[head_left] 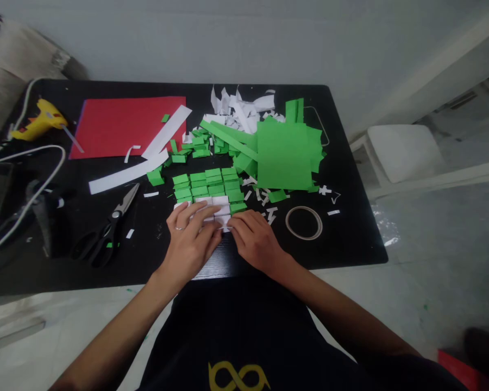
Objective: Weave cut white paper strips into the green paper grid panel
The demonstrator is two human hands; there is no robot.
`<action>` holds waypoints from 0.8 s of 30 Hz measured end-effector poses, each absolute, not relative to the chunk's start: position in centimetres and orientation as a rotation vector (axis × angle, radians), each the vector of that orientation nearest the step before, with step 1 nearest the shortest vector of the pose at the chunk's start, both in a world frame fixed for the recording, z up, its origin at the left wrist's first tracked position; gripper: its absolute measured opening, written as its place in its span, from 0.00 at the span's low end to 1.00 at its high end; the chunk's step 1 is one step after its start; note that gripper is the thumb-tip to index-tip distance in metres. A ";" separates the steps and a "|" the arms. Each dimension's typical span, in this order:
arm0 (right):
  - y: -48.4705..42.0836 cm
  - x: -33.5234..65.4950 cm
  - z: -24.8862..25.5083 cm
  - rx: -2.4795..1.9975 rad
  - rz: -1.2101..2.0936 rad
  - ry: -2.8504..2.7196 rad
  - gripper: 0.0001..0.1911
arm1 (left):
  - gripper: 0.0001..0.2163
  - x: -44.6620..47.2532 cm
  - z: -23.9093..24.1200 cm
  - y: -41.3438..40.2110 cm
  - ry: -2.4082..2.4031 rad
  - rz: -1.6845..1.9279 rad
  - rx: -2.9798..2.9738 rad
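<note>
Rows of small folded green paper pieces [207,183] lie side by side on the black table, with small white paper pieces [221,203] set in front of them. My left hand [191,236] rests over the white pieces with its longer fingers spread on them. Its thumb and forefinger come together at the edge of a small white paper piece [225,227]. From the right, my right hand [257,239] pinches the same piece between bent fingers. The fingers hide part of the white rows.
Black-handled scissors [112,222] and a yellow glue gun [44,120] with its cable lie left. Behind are a red sheet [122,127], white strips [128,172], green sheets [285,157] and white scraps [244,108]. A tape roll [303,223] lies right, near a white chair [403,146].
</note>
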State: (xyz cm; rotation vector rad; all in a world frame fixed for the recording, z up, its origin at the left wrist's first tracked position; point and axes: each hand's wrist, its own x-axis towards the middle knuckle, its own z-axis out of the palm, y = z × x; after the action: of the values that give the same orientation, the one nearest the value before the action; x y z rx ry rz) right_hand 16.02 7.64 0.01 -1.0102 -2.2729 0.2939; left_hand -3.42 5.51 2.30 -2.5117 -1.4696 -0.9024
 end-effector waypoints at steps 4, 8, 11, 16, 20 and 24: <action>7.6 16.1 0.0 -1.027 0.294 -2.286 0.12 | 0.06 -3.4 2.8 4.9 -1.604 -0.917 -2.509; 7.5 16.2 -0.2 -1.023 0.273 -2.299 0.12 | 0.06 -3.3 4.1 2.9 -1.821 -1.085 -2.477; 7.6 16.2 -0.1 -0.995 0.231 -2.285 0.12 | 0.05 -2.7 4.5 1.1 -2.279 -1.393 -2.541; 7.5 16.3 0.1 -0.988 0.223 -2.286 0.10 | 0.15 -1.3 3.4 0.5 -3.230 -2.001 -1.998; 7.2 16.5 0.0 -0.978 0.249 -2.286 0.10 | 0.19 -0.7 2.7 1.4 -3.403 -2.235 -1.634; 7.0 16.9 -0.3 -0.953 0.261 -2.287 0.11 | 0.17 -0.4 2.5 2.2 -3.422 -2.273 -1.542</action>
State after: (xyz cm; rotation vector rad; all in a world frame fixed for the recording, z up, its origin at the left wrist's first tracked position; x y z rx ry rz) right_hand 16.88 7.00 -0.26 -0.9533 -2.2866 0.2612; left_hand -0.43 2.17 2.51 -1.5419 -3.4220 -2.2730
